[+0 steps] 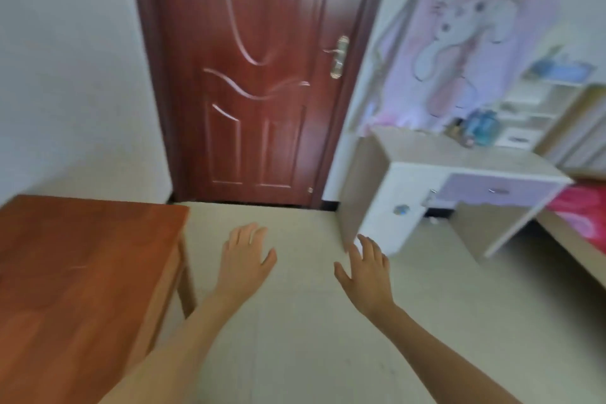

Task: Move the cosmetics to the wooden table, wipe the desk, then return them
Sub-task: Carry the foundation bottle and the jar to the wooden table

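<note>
Left hand: fingers straight and spread, palm down, holding nothing; over the floor, just right of the table's corner
Right hand: likewise released and empty, fingers spread; seen against the desk's near lower corner, apparently not touching it
Table: red-brown wooden top at the left; no cosmetics on the part in view
Desk: white body, pale top, lilac drawer; to the right, beyond both hands
Cosmetics: a small cluster at the back of the desk top, close to the shelves behind (blurred; number and kinds cannot be told), a bluish container the largest
Axis: the containers appear to stand upright, long axes vertical, caps up; which way any label faces cannot be told
Handling: judged light, rigid and smooth-walled, so apt to slip; possibly glass, hence breakable if knocked together or dropped
Hold: best taken round the body at mid-height, not by the cap; one or two per hand, kept upright in transit
Stage: judged the outset, with nothing yet moved to the table
Door: dark red, closed, in the far wall between table and desk
</note>
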The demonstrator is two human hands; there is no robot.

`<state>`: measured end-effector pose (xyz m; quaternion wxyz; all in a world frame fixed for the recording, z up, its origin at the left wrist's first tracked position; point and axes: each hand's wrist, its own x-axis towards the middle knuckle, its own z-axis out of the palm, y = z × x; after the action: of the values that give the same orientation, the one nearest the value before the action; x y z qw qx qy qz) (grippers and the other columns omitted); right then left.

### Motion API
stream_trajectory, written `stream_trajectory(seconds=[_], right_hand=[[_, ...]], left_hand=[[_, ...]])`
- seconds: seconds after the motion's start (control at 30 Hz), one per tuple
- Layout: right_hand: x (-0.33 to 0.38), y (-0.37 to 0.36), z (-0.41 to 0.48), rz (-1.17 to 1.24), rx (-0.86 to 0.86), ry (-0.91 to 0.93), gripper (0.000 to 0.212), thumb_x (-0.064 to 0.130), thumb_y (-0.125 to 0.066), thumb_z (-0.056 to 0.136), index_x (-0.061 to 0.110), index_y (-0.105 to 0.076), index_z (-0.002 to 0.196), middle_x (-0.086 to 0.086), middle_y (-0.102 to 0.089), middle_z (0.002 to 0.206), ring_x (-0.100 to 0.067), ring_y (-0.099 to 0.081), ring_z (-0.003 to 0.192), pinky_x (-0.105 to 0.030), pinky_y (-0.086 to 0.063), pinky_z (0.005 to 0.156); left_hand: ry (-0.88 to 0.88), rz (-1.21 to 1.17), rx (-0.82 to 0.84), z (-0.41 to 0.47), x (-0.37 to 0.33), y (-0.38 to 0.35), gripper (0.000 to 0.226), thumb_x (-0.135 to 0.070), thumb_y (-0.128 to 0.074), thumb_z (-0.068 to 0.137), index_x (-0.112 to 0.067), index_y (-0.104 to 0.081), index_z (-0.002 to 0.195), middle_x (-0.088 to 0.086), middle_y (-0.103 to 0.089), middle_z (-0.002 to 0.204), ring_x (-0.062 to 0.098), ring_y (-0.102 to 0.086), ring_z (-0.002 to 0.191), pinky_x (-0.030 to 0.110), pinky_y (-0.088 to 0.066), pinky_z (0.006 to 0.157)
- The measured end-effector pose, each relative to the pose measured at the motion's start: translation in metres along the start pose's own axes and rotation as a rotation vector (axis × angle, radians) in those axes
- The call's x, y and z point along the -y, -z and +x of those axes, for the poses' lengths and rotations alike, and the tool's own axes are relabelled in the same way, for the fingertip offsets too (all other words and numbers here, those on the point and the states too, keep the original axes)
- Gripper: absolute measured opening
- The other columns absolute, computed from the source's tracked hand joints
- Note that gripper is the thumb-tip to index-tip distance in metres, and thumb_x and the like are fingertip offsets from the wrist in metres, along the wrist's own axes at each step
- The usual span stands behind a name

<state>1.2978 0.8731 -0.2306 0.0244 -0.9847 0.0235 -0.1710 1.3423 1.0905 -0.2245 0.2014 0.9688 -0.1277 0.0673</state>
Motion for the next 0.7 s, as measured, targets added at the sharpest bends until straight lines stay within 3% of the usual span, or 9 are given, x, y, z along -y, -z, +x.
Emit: stream_trajectory(seconds=[0.1, 0.17, 0.27, 0.37, 0.47, 0.7], right_hand=[[-0.061, 0.028, -0.045, -0.091, -0.012, -0.118, 0.047, 0.043, -0.037, 0.073, 0.012, -0.066, 0.095, -0.018, -0.067, 0.1, -0.035, -0.066, 0.091, -0.043, -0.054, 0.065], [-0.094, 0.046, -0.069, -0.108, -0.044, -0.183, 0.044, 0.041, -0.042, 0.073, 0.011, -0.066, 0.095, -0.019, -0.067, 0.099, -0.036, -0.066, 0.091, -0.045, -0.053, 0.064], [-0.132, 0.071, -0.092, -0.13, -0.116, -0.229, 0.037, 0.033, -0.063, 0.068, 0.008, -0.066, 0.095, -0.021, -0.066, 0.098, -0.039, -0.065, 0.092, -0.048, -0.053, 0.065], [-0.161, 0.09, -0.102, -0.14, -0.196, -0.239, 0.044, 0.023, -0.085, 0.058, 0.006, -0.067, 0.095, -0.023, -0.065, 0.099, -0.04, -0.064, 0.093, -0.048, -0.052, 0.066], [-0.184, 0.103, -0.1, -0.165, -0.262, -0.228, 0.048, 0.021, -0.087, 0.053, 0.006, -0.067, 0.094, -0.022, -0.065, 0.099, -0.04, -0.064, 0.092, -0.047, -0.053, 0.065], [-0.234, 0.106, -0.066, -0.212, -0.306, -0.245, 0.05, 0.023, -0.088, 0.05, 0.008, -0.068, 0.094, -0.021, -0.066, 0.099, -0.039, -0.065, 0.088, -0.046, -0.053, 0.064]], left_hand=[[-0.12, -0.018, 0.021, -0.014, -0.065, -0.017, 0.049, -0.038, -0.038, 0.071, -0.005, -0.066, 0.094, 0.015, -0.068, 0.097, 0.036, -0.065, 0.087, 0.044, -0.054, 0.068], [-0.184, -0.072, 0.021, -0.022, -0.105, -0.023, 0.056, -0.04, -0.033, 0.073, -0.003, -0.065, 0.1, 0.017, -0.065, 0.105, 0.039, -0.061, 0.096, 0.046, -0.051, 0.076], [-0.248, -0.153, -0.004, -0.029, -0.156, -0.028, 0.071, -0.047, -0.022, 0.072, -0.003, -0.058, 0.114, 0.016, -0.057, 0.121, 0.038, -0.049, 0.114, 0.046, -0.042, 0.09], [-0.338, -0.183, -0.023, -0.024, -0.196, -0.025, 0.067, -0.047, -0.022, 0.073, -0.005, -0.059, 0.111, 0.013, -0.058, 0.119, 0.037, -0.05, 0.111, 0.044, -0.043, 0.087], [-0.412, -0.168, -0.033, -0.008, -0.227, -0.023, 0.055, -0.042, -0.031, 0.075, -0.005, -0.063, 0.101, 0.013, -0.063, 0.103, 0.038, -0.059, 0.095, 0.042, -0.049, 0.072], [-0.491, -0.209, -0.037, 0.053, -0.275, -0.041, 0.067, -0.049, -0.026, 0.076, -0.006, -0.056, 0.117, 0.015, -0.053, 0.127, 0.037, -0.044, 0.118, 0.044, -0.04, 0.092]])
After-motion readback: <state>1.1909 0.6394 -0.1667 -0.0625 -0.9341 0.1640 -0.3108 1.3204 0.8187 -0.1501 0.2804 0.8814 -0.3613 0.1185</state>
